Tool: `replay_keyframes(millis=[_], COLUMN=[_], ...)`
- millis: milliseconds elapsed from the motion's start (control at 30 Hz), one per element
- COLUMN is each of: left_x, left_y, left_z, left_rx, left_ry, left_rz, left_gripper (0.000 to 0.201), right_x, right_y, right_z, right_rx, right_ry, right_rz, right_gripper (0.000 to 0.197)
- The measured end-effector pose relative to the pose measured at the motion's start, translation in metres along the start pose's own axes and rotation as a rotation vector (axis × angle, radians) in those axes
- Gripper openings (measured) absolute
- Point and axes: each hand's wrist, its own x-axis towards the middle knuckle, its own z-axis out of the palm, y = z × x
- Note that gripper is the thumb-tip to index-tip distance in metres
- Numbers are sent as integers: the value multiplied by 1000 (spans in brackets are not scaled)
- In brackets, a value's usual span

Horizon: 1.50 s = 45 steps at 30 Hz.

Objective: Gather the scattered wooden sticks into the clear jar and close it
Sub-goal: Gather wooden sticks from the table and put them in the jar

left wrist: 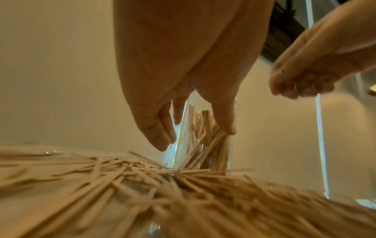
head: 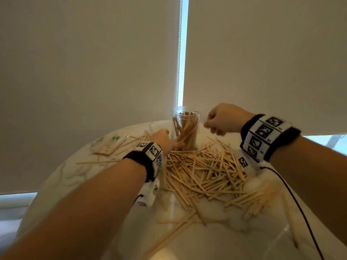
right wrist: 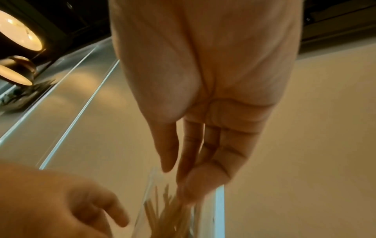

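The clear jar [head: 185,126] stands upright and uncapped at the table's far side, partly filled with wooden sticks. My left hand [head: 165,139] wraps round its lower left side; in the left wrist view the thumb [left wrist: 225,125] lies on the jar [left wrist: 203,145] and the fingers [left wrist: 160,136] reach past its left edge. My right hand [head: 216,122] hovers just right of the jar's mouth with nothing visible in it; its fingers [right wrist: 195,185] point down over the jar's rim [right wrist: 151,180]. A big heap of loose sticks [head: 206,173] lies in front of the jar.
The round marble table [head: 225,231] stands against drawn roller blinds. A clear packet of sticks [head: 110,145] lies at the back left, with stray sticks [head: 97,162] near it. More strays [head: 178,220] reach toward the near edge. A black cable [head: 293,199] runs from my right wrist.
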Motion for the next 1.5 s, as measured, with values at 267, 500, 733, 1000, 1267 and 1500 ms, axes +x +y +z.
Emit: replay_keyframes(millis=[267, 500, 733, 1000, 1267, 1500], left_x=[-129, -179, -184, -190, -192, -191], left_y=[-15, -1, -8, 1, -4, -6], left_z=[9, 24, 29, 40, 40, 36], left_rx=[310, 555, 522, 632, 805, 728], left_ry=[-248, -371, -297, -285, -307, -288], left_rz=[132, 142, 178, 262, 224, 85], left_gripper=[50, 38, 21, 23, 24, 26], right_x=[-89, -130, -127, -107, -79, -116], right_y=[58, 95, 59, 54, 80, 37], right_z=[35, 62, 77, 93, 107, 98], right_rx=[-537, -516, -417, -509, -463, -449], right_ry=[-352, -273, -260, -267, -308, -321], right_rz=[315, 398, 344, 382, 449, 356], right_gripper=[52, 77, 51, 50, 64, 27])
